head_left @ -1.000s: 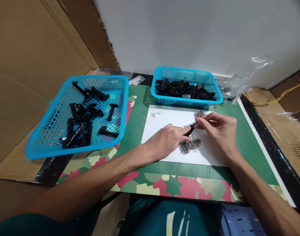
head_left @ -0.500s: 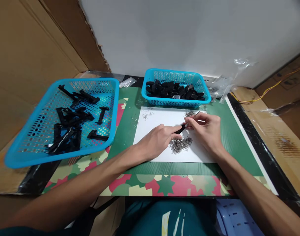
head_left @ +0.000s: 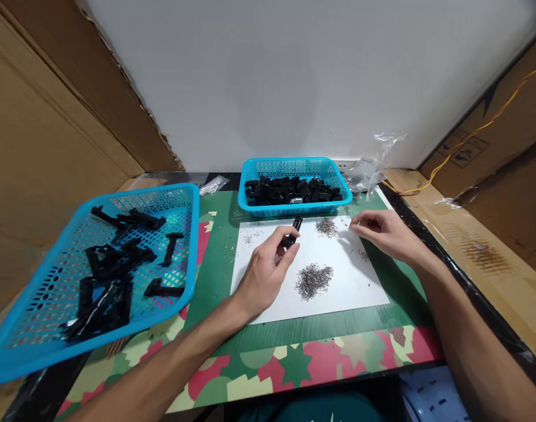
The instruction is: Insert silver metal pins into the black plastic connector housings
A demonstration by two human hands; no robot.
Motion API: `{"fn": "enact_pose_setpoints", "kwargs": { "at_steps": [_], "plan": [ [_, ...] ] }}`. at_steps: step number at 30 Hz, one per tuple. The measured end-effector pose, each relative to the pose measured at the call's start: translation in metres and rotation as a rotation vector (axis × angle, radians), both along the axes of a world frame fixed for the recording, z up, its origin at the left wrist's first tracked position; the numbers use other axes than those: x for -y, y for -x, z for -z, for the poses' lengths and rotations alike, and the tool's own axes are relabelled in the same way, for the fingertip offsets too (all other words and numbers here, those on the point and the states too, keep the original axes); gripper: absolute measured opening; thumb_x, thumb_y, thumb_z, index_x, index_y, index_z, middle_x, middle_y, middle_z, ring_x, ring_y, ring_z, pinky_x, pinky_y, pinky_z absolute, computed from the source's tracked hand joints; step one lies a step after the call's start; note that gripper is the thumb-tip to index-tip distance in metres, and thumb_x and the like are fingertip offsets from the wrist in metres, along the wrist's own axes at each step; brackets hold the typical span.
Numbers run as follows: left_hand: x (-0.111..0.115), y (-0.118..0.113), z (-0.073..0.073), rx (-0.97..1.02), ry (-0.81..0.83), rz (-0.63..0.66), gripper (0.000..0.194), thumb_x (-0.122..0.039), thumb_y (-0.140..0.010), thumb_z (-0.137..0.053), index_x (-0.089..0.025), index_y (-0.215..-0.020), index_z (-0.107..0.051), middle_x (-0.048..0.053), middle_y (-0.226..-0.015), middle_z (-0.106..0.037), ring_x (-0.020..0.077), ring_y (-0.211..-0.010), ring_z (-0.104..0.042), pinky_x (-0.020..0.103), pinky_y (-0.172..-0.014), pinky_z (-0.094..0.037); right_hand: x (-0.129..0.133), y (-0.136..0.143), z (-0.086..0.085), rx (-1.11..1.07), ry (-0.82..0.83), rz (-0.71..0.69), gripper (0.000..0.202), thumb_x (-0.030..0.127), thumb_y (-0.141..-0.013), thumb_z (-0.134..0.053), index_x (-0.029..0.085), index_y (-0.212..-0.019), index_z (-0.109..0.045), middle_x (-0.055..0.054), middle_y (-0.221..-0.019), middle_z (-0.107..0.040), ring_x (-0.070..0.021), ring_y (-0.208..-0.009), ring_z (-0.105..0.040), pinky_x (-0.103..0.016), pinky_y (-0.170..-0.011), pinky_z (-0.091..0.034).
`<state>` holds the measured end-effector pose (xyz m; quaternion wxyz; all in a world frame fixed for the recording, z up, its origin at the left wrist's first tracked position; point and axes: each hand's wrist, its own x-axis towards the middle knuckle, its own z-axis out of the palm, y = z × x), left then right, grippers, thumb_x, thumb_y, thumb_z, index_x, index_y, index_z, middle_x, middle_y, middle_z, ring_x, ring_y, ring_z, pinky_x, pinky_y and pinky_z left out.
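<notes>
And here's the bare left forearm [head_left: 175, 366], slanting up and rightward, wrist almost straight. The left grip [head_left: 265, 266], a bare hand, has its thumb and index finger clamped around its hold! Across from it, the bare right forearm [head_left: 461, 322] angles in leftward from the lower right corner; the right grip [head_left: 384, 231], also bare, has fingertips bunched near the thumb, the two well apart.

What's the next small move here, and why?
Probably bring the right hand over to the black plastic part: the left hand grips that part, while the right hand is apart from it, right of the smaller wire-piece heap.
</notes>
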<state>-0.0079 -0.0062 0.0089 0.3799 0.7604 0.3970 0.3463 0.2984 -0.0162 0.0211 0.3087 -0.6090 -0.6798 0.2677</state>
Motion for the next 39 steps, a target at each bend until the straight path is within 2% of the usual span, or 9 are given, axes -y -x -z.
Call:
{"fn": "enact_pose_setpoints", "kwargs": {
  "at_steps": [2,4,10,15,20,24,28,35,39],
  "plan": [
    [-0.001,0.000,0.000,0.016,0.006,0.001,0.020,-0.038,-0.107,-0.052,-0.021,-0.114,-0.060,0.001,-0.092,-0.061,0.0153,-0.080,-0.055,0.028,-0.074,-0.045,0.002,-0.005,0.000,0.049,0.147,-0.155,0.030,0.046,-0.091,-0.071,0.017,-0.092,-0.079,0.002,-0.066,-0.060,-0.0143,-0.061,-0.050,-0.027,-0.056,-0.037],
    [-0.001,0.000,0.001,0.031,0.022,0.010,0.019,-0.038,-0.107,-0.051,-0.021,-0.110,-0.060,0.000,-0.092,-0.060,0.0148,-0.079,-0.053,0.028,-0.074,-0.044,0.003,-0.006,0.002,0.060,0.217,-0.237,0.029,0.045,-0.089,-0.074,0.017,-0.096,-0.080,0.004,-0.063,-0.055,-0.0134,-0.059,-0.047,-0.026,-0.055,-0.037],
    [-0.001,-0.001,0.002,0.055,0.062,0.018,0.018,-0.037,-0.107,-0.053,-0.021,-0.109,-0.058,-0.001,-0.089,-0.057,0.0147,-0.078,-0.052,0.029,-0.073,-0.042,0.003,-0.002,0.007,0.055,0.234,-0.212,0.028,0.043,-0.091,-0.072,0.017,-0.081,-0.074,0.003,-0.064,-0.056,-0.0129,-0.060,-0.045,-0.026,-0.057,-0.037],
    [0.000,-0.001,0.001,0.052,0.066,0.030,0.018,-0.037,-0.107,-0.053,-0.021,-0.110,-0.059,-0.001,-0.089,-0.056,0.0145,-0.076,-0.050,0.029,-0.073,-0.041,0.003,-0.003,0.006,0.085,0.177,-0.175,0.027,0.045,-0.086,-0.076,0.018,-0.089,-0.075,0.004,-0.066,-0.055,-0.0131,-0.060,-0.047,-0.026,-0.057,-0.038],
    [0.001,-0.001,0.000,0.044,0.050,0.042,0.017,-0.036,-0.108,-0.052,-0.020,-0.109,-0.059,-0.001,-0.091,-0.057,0.0138,-0.076,-0.050,0.029,-0.073,-0.041,0.003,-0.004,0.006,0.117,0.211,-0.169,0.031,0.046,-0.088,-0.074,0.017,-0.078,-0.074,0.001,-0.063,-0.060,-0.0140,-0.059,-0.049,-0.027,-0.056,-0.038],
    [0.002,0.000,-0.002,0.038,0.027,0.057,0.020,-0.036,-0.109,-0.051,-0.021,-0.110,-0.063,0.001,-0.099,-0.062,0.0143,-0.080,-0.052,0.029,-0.075,-0.041,0.004,0.003,0.004,0.066,0.183,-0.157,0.033,0.050,-0.090,-0.073,0.017,-0.086,-0.075,-0.003,-0.074,-0.067,-0.0161,-0.066,-0.054,-0.028,-0.059,-0.041],
    [0.003,-0.001,-0.003,0.034,0.020,0.078,0.023,-0.036,-0.110,-0.050,-0.022,-0.112,-0.067,0.002,-0.104,-0.064,0.0143,-0.082,-0.053,0.030,-0.077,-0.042,0.005,0.016,0.001,-0.013,0.137,-0.134,0.033,0.050,-0.096,-0.066,0.018,-0.087,-0.071,-0.003,-0.076,-0.067,-0.0162,-0.068,-0.054,-0.028,-0.060,-0.039],
    [0.002,-0.002,-0.001,0.038,0.024,0.064,0.022,-0.035,-0.109,-0.051,-0.021,-0.111,-0.068,0.002,-0.102,-0.064,0.0144,-0.079,-0.052,0.030,-0.074,-0.041,0.007,0.021,0.001,0.055,0.238,-0.262,0.030,0.044,-0.098,-0.065,0.019,-0.088,-0.077,-0.006,-0.084,-0.075,-0.0180,-0.073,-0.062,-0.030,-0.063,-0.041],
    [0.002,-0.002,-0.001,0.032,0.019,0.066,0.022,-0.033,-0.109,-0.052,-0.020,-0.109,-0.069,0.001,-0.097,-0.062,0.0135,-0.077,-0.051,0.030,-0.072,-0.040,0.009,0.027,0.003,0.098,0.142,-0.222,0.024,0.037,-0.099,-0.065,0.019,-0.090,-0.078,-0.006,-0.086,-0.076,-0.0174,-0.072,-0.063,-0.030,-0.064,-0.042]
  ]
}}
